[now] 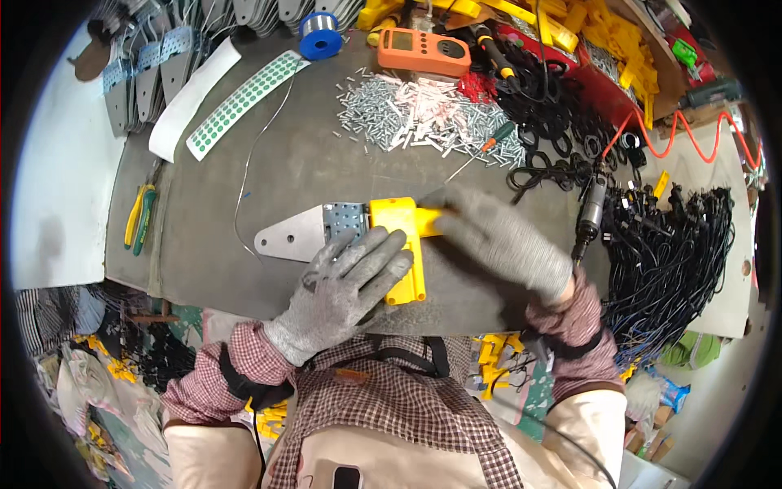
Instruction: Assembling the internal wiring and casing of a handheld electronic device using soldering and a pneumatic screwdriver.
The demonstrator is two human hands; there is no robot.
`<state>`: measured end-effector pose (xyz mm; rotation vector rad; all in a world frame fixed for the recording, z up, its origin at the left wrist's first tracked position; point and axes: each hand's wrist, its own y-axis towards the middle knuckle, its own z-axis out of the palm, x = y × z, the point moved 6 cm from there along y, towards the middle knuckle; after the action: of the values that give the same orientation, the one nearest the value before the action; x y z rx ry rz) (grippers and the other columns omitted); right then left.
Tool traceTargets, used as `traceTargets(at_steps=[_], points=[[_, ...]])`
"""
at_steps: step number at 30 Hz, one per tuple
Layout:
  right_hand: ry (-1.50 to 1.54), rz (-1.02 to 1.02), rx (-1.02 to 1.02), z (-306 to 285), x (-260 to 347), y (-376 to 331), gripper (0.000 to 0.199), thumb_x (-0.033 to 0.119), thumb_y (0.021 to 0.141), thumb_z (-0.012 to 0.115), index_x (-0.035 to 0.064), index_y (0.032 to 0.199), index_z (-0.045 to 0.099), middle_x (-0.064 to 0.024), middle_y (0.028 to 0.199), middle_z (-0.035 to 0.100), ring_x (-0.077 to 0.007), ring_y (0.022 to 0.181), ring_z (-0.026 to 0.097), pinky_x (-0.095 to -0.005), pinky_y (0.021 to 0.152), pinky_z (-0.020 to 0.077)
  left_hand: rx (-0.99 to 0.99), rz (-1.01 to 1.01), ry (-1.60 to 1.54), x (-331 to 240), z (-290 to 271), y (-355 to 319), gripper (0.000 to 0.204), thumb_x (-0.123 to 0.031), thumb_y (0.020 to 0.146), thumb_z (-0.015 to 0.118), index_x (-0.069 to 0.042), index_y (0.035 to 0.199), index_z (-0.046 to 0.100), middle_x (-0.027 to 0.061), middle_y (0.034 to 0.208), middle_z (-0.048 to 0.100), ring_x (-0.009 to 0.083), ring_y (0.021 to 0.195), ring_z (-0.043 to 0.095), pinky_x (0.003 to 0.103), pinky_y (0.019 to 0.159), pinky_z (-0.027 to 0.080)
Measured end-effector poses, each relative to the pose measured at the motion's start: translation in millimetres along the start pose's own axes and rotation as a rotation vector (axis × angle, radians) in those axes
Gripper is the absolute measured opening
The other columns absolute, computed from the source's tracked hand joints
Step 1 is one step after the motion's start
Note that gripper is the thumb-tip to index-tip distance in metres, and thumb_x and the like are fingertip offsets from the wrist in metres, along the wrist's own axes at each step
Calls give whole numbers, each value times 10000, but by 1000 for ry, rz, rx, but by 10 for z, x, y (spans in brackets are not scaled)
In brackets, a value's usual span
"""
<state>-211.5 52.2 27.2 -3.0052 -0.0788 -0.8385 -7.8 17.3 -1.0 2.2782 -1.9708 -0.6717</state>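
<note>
A yellow plastic housing (394,213) lies on the grey worktop, joined on its left to a tapering grey metal plate (290,235) with two holes. Between them sits a perforated bluish metal piece (345,222). My left hand (346,285), in a grey knit glove, grips the housing with its fingers laid across the front. To the right, a yellow arm (428,222) of the housing reaches toward my right hand (505,240), also gloved. Motion smears that hand's fingertips, so its grip is unclear. Behind it a screwdriver (489,144) with a green and orange handle lies by the screws.
Farther back lie a heap of screws (375,110), white sleeves (428,110), an orange meter (423,54) and a solder spool (320,37). Green-handled pliers (143,218) lie left, near a sticker sheet (244,106). An electric screwdriver (590,212) and black cables (668,261) occupy the right.
</note>
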Motion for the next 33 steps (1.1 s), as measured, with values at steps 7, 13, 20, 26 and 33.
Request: traceTargets(at_steps=[7, 13, 20, 26, 33], points=[[-196, 164, -261, 182, -279, -20, 254, 255, 953, 583, 14, 987, 654, -227, 834, 651, -421, 843, 658, -511, 729, 525, -55, 11, -56, -149, -864, 932, 862, -653, 859, 635, -66, 1470, 476, 184, 1445, 526, 353, 1377, 461, 585, 1205, 226], [-12, 116, 19, 99, -289, 90, 263, 235, 971, 561, -10, 1030, 634, -228, 915, 653, -415, 858, 662, -500, 770, 539, 250, -393, -384, 739, -257, 885, 651, -456, 910, 670, -53, 1394, 505, 234, 1235, 651, 374, 1193, 616, 463, 1041, 471], [-154, -123, -224, 36, -47, 1603, 315, 73, 887, 632, 16, 1196, 618, -255, 1012, 645, -403, 949, 662, -473, 800, 539, -113, -541, -192, 1910, -12, 1201, 306, -133, 854, 660, -39, 1144, 638, 262, 961, 701, 437, 952, 673, 503, 857, 537], [-55, -1, -219, -94, -154, 1619, 227, 96, 830, 721, -28, 986, 610, -250, 882, 666, -435, 868, 672, -474, 759, 536, -251, -505, -333, 1826, -74, 1207, 194, -124, 881, 689, 3, 1026, 662, 208, 922, 705, 375, 900, 692, 405, 806, 536], [23, -97, -363, -290, -63, 1540, 214, 104, 863, 652, -33, 1017, 595, -272, 844, 673, -455, 865, 671, -486, 768, 551, -211, -472, 23, 1722, -198, 1193, 189, -91, 931, 606, -56, 1098, 686, 195, 1058, 624, 410, 1014, 612, 492, 900, 501]])
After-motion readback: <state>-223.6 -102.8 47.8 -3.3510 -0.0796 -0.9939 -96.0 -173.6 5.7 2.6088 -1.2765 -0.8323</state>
